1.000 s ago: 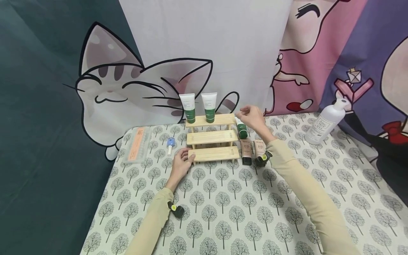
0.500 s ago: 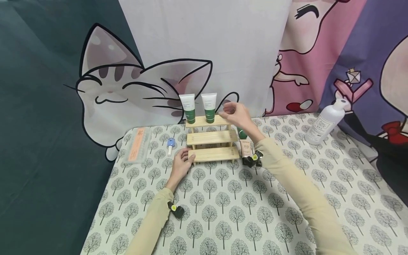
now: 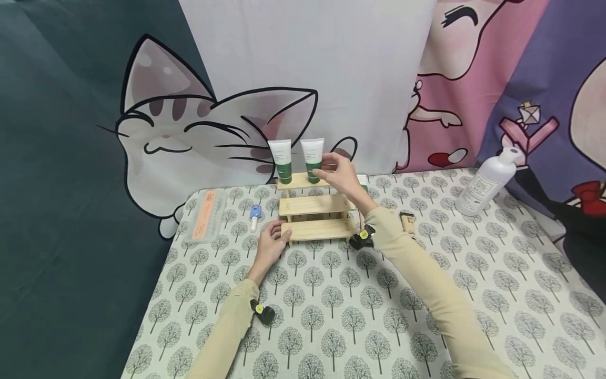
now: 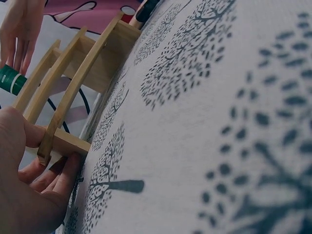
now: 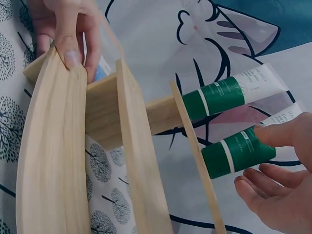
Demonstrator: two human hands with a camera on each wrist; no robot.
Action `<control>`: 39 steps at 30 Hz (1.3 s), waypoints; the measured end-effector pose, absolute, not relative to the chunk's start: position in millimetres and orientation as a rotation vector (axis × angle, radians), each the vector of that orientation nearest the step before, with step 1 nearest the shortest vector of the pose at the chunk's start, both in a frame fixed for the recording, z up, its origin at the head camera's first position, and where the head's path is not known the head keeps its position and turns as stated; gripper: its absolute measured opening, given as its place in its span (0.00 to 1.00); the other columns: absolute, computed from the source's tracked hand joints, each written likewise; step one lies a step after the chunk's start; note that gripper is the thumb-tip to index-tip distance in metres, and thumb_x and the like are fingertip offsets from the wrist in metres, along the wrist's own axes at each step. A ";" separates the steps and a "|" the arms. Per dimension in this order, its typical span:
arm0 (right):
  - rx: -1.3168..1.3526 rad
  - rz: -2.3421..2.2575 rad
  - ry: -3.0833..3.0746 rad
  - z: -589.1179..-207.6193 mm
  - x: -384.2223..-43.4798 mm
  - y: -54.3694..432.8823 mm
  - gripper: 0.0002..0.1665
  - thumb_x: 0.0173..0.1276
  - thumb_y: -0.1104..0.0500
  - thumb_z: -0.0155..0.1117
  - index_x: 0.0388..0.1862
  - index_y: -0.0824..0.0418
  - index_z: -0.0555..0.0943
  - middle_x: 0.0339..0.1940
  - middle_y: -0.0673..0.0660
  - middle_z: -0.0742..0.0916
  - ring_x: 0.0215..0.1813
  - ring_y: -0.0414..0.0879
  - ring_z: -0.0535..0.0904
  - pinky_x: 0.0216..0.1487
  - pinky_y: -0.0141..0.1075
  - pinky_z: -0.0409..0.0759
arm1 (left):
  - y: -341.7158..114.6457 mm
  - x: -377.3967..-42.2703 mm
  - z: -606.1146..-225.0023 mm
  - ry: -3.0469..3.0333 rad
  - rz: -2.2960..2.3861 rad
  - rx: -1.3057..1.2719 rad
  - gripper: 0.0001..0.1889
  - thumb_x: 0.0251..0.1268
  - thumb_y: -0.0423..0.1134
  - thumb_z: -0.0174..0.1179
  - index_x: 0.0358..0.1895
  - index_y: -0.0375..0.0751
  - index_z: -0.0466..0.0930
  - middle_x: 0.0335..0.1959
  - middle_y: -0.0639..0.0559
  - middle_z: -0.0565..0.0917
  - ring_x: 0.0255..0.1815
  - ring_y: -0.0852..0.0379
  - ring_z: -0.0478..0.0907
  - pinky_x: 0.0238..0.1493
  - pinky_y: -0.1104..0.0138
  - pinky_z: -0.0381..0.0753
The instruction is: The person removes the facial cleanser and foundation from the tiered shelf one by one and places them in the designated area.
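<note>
A three-tier wooden display rack (image 3: 319, 203) stands on the cloth. My left hand (image 3: 271, 245) grips the left end of its lowest tier, thumb on top and fingers underneath in the left wrist view. Two white and green squeeze tubes stand on the top tier: a left tube (image 3: 281, 160) and a right tube (image 3: 312, 155). My right hand (image 3: 342, 176) is at the right tube, its thumb overlapping the green part. In the right wrist view the loosely bent fingers (image 5: 251, 187) lie close along the tube's other side; a narrow gap seems to show there.
Another white and green tube (image 3: 362, 180) is mostly hidden behind the right hand. A beige tube (image 3: 407, 223) lies right of the rack, partly under the sleeve. A white bottle (image 3: 485, 181) stands farther right. Left are a clear case (image 3: 205, 216) and a blue-and-white item (image 3: 255, 216).
My right hand has moved left from beyond the rack's right end to the right tube on the top tier. The left hand has kept its hold on the rack.
</note>
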State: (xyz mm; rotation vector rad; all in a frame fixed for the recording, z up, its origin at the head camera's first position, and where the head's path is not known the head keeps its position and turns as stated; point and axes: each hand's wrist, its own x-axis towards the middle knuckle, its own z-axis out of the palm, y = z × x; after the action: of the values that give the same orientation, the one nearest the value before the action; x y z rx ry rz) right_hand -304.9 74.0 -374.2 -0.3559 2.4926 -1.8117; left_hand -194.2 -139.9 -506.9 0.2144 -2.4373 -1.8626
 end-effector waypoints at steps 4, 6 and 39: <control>-0.364 -1.814 2.518 -378.4 -306.2 71.0 0.30 0.69 0.59 0.70 0.67 0.65 0.74 0.64 0.65 0.82 0.65 0.58 0.80 0.69 0.46 0.80 | -139.2 -194.7 -507.2 -2.429 -1.874 0.207 0.22 0.68 0.33 0.63 0.63 0.33 0.74 0.58 0.36 0.82 0.60 0.42 0.81 0.67 0.56 0.81; -0.371 -1.821 2.534 -381.1 -307.6 70.0 0.28 0.69 0.59 0.70 0.65 0.65 0.75 0.63 0.65 0.83 0.65 0.59 0.80 0.68 0.47 0.81 | -138.9 -195.0 -507.2 -2.427 -1.880 0.207 0.22 0.68 0.33 0.63 0.63 0.34 0.74 0.59 0.36 0.82 0.60 0.42 0.81 0.67 0.56 0.81; -0.184 -1.888 2.679 -385.9 -325.4 128.1 0.26 0.73 0.55 0.65 0.65 0.64 0.74 0.61 0.67 0.82 0.64 0.60 0.79 0.69 0.51 0.78 | -138.4 -193.7 -507.2 -2.433 -1.861 0.204 0.22 0.69 0.33 0.63 0.64 0.33 0.73 0.58 0.35 0.81 0.58 0.42 0.81 0.65 0.56 0.82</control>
State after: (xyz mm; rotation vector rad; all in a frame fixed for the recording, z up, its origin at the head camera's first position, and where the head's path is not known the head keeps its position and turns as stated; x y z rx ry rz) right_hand -325.4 128.1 -385.9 -0.1840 2.6787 -1.8878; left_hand -193.7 -138.4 -507.2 0.2041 -2.4332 -1.8611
